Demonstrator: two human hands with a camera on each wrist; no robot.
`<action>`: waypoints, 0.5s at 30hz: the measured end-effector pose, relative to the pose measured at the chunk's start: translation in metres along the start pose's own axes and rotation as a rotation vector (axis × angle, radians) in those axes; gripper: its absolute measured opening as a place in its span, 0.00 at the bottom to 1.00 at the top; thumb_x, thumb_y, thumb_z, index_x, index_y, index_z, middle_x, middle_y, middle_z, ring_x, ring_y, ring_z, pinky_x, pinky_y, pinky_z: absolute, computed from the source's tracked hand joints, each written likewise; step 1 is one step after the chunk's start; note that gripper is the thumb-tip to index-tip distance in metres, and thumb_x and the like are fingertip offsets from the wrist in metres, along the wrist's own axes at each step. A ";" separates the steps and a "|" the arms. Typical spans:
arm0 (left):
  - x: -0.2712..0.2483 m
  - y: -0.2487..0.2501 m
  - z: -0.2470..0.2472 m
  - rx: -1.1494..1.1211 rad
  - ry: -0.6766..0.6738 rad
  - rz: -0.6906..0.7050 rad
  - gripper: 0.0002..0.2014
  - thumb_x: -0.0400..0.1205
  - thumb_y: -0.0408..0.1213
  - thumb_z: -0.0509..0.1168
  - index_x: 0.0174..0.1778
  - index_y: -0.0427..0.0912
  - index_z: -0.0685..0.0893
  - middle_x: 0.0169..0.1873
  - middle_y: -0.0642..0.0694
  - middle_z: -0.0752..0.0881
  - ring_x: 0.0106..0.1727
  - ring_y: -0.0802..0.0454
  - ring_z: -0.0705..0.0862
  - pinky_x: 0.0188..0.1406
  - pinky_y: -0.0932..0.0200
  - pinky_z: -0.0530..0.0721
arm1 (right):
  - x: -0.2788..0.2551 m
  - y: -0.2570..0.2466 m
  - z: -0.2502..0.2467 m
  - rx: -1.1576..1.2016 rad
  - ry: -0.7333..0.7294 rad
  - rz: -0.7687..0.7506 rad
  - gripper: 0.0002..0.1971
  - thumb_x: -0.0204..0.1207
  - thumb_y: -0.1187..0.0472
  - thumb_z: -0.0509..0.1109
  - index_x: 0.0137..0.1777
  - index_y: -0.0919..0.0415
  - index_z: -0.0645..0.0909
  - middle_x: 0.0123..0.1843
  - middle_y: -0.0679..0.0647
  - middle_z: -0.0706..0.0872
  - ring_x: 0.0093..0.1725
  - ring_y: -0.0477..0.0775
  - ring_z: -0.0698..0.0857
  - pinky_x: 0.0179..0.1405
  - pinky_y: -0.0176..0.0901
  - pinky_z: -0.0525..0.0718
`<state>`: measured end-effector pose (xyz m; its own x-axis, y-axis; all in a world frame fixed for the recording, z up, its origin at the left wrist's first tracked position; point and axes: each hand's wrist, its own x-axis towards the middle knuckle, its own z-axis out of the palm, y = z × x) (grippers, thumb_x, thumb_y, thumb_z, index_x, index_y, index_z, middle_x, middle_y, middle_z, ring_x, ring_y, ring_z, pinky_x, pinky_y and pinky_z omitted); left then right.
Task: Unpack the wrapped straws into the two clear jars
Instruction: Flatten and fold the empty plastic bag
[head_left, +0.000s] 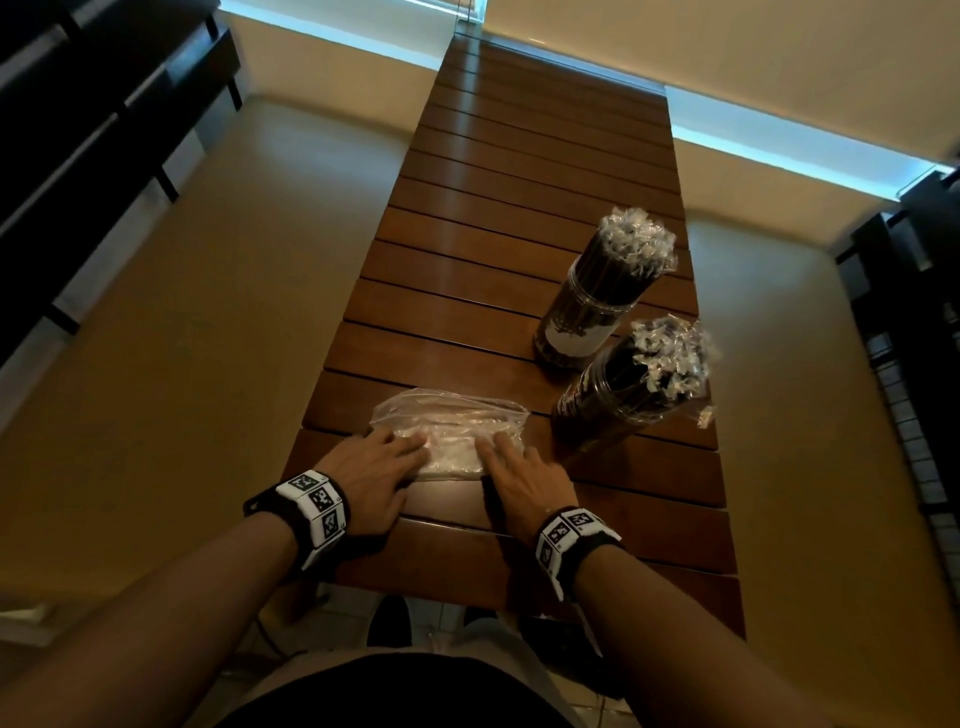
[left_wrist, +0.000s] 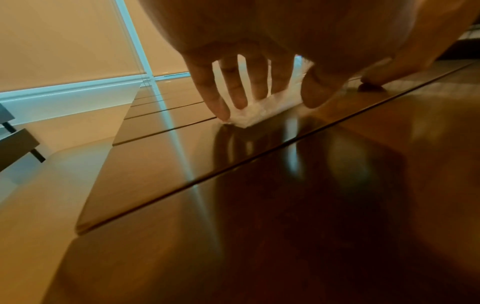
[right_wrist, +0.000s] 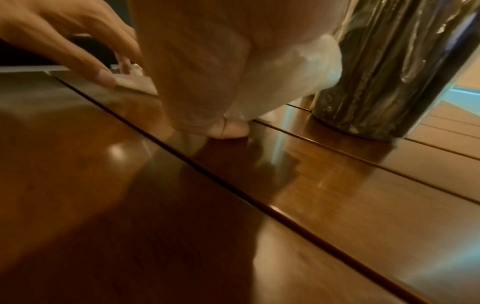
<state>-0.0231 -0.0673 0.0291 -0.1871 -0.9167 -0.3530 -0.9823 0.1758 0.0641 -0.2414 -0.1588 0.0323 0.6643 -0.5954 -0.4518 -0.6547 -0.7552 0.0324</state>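
Both hands, the left hand (head_left: 375, 470) and right hand (head_left: 524, 475), press flat, fingers straight, on an apparently emptied plastic bag (head_left: 451, 423) on the slatted table (head_left: 519, 218). Wrapped straws (head_left: 638, 244) fill two clear jars (head_left: 582, 317) nearby; a careless sweep could topple them. No legible writing.

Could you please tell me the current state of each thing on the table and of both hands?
Plastic bag: flattened, apparently empty.
Far jar: upright, full of wrapped straws.
Near jar: upright, full of wrapped straws.
Left hand: fingers straight, pressing the bag.
Right hand: fingers straight, pressing the bag.
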 end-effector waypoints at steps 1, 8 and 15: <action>0.000 -0.001 0.000 0.013 0.014 -0.025 0.29 0.82 0.50 0.55 0.80 0.53 0.61 0.84 0.51 0.58 0.74 0.45 0.68 0.60 0.49 0.78 | 0.002 -0.001 -0.001 0.013 0.001 0.027 0.45 0.75 0.63 0.72 0.86 0.54 0.47 0.83 0.57 0.57 0.68 0.66 0.76 0.47 0.57 0.87; 0.008 -0.003 -0.008 0.087 0.044 -0.156 0.20 0.80 0.35 0.59 0.70 0.46 0.72 0.69 0.46 0.80 0.71 0.47 0.76 0.80 0.48 0.59 | 0.014 -0.011 -0.016 0.156 0.111 0.155 0.20 0.78 0.63 0.67 0.70 0.58 0.72 0.69 0.55 0.73 0.65 0.62 0.78 0.47 0.56 0.85; 0.011 -0.017 -0.020 -0.235 0.042 -0.451 0.11 0.84 0.33 0.55 0.62 0.46 0.70 0.51 0.41 0.88 0.49 0.38 0.87 0.39 0.50 0.77 | 0.016 0.007 -0.019 0.249 0.136 0.208 0.14 0.86 0.53 0.55 0.64 0.55 0.78 0.63 0.54 0.81 0.63 0.59 0.77 0.48 0.53 0.81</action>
<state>-0.0085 -0.0879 0.0425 0.2609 -0.8972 -0.3562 -0.9385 -0.3221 0.1240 -0.2283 -0.1787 0.0424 0.5380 -0.7734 -0.3353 -0.8381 -0.5333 -0.1146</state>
